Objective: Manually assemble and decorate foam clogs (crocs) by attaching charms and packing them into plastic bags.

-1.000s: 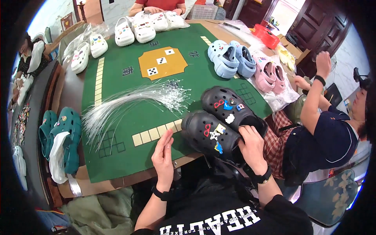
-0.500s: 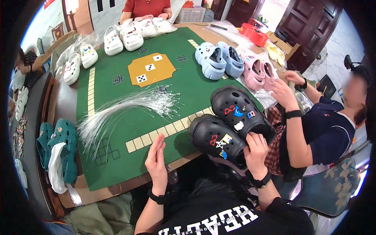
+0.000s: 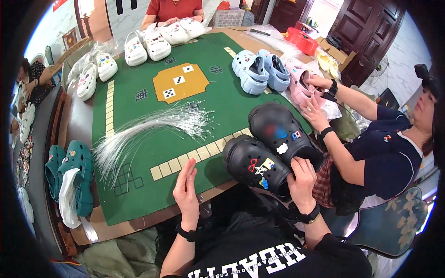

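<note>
My right hand [image 3: 303,183] grips a pair of black clogs at their heel ends, with a thumb and fingers around the two heels. The nearer black clog [image 3: 238,155] carries red, white, yellow and blue charms; the farther black clog [image 3: 269,116] also has charms, partly blurred. Both toes point away over the table's near edge. My left hand [image 3: 186,192] is held up to the left of the clogs, palm turned toward them, fingers straight and nothing in it. A bundle of clear plastic tag fasteners [image 3: 162,123] lies on the green mat [image 3: 139,201] beyond my left hand.
Blue clogs [image 3: 250,72] and pink clogs [image 3: 301,88] stand at the right, where a co-worker's hand [image 3: 315,113] touches the pink pair. White clogs [image 3: 135,48] line the far side, near a person in red. Teal clogs [image 3: 79,160] stand at the left edge.
The co-worker on the right has lowered both hands onto the pink clogs and leaned back. My hands and the black clogs have hardly moved.
</note>
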A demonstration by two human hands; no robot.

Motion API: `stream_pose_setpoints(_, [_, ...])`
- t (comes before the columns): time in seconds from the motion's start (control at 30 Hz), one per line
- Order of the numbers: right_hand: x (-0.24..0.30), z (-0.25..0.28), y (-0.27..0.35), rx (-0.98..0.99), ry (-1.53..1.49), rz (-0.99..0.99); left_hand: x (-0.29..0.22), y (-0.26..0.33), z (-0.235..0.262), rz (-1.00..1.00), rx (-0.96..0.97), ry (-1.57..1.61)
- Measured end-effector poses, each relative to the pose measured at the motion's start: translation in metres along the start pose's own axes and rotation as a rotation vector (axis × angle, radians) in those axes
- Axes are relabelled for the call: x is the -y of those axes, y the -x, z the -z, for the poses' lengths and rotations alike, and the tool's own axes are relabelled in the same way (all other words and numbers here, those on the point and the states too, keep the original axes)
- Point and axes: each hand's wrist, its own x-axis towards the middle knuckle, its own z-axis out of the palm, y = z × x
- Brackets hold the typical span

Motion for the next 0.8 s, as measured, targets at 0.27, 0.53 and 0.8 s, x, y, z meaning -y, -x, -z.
stream_pose_setpoints(0.27, [0.0002, -0.0032, -0.0024, 0.011, -0.001, -0.003, -0.0007, -0.0006, -0.0003, -0.003, 0.004, -0.002])
stream_pose_setpoints(0.53, [0.0003, -0.0063, -0.0019, 0.015, -0.018, -0.006, -0.003, 0.0, -0.002, 0.009, -0.014, -0.018])
stream_pose_setpoints(0.8, [0.0004, -0.0058, -0.0022, 0.028, -0.011, -0.018, -0.0017, -0.0012, -0.0016, 0.005, -0.016, -0.001])
